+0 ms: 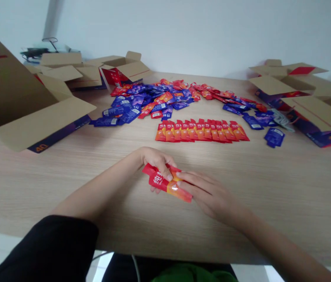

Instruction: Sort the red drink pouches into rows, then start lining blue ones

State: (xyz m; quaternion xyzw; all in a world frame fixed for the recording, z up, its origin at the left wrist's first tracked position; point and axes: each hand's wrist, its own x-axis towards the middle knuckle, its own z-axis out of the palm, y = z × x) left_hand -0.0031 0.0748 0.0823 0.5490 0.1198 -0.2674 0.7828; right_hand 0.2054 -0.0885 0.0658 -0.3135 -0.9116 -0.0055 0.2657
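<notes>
Two or more overlapping red packets (168, 186) sit over the near part of the tabletop (271, 188), seen from my remote post through the head camera. My left hand (156, 156) pinches them, thumb above and fingers below, likely to stop them sliding apart. My right hand (212, 196) lays nearly straight fingers across their right end, perhaps to steady it; its thumb is hidden, so I cannot tell whether it grips. Beyond, between a left carton (50, 121) and a right carton (315, 111), flaps spread as if for easy access, runs a row of matching packets (202, 131), overlapped the same way up, apparently so each front shows. Behind it sprawls a loose heap of blue and red packets (153, 100).
</notes>
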